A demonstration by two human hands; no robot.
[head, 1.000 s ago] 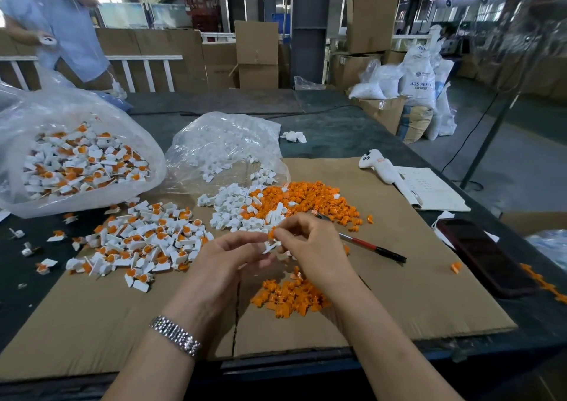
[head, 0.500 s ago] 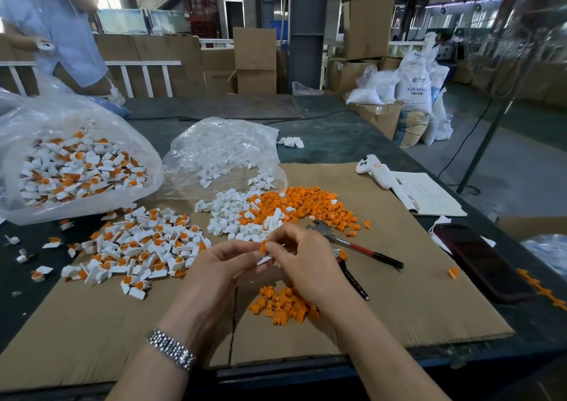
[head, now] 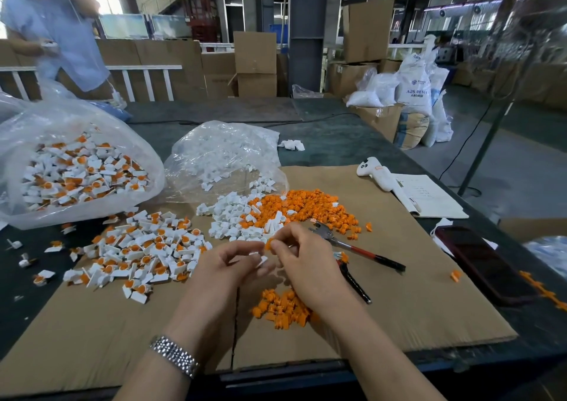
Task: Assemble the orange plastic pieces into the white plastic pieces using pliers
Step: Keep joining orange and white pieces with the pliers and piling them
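My left hand (head: 228, 262) pinches a white plastic piece (head: 261, 259) above the cardboard sheet. My right hand (head: 302, 256) pinches an orange plastic piece (head: 269, 242) right against it. Red-and-black pliers (head: 362, 252) lie on the cardboard just right of my right hand, held by nobody. A loose heap of white pieces (head: 236, 216) and orange pieces (head: 306, 206) lies behind my hands. A small orange heap (head: 280, 308) sits under my right wrist. Assembled white-and-orange pieces (head: 141, 250) are piled to the left.
A clear bag of assembled pieces (head: 76, 170) lies far left, a clear bag of white pieces (head: 224, 155) at centre back. A white handheld device (head: 376, 172), a notepad (head: 429, 196) and a dark phone (head: 481, 262) lie at the right. A person (head: 55, 32) stands back left.
Both hands stay together at the centre working the small pieces. The pliers have come into fuller view beside my right hand as the view shifted.
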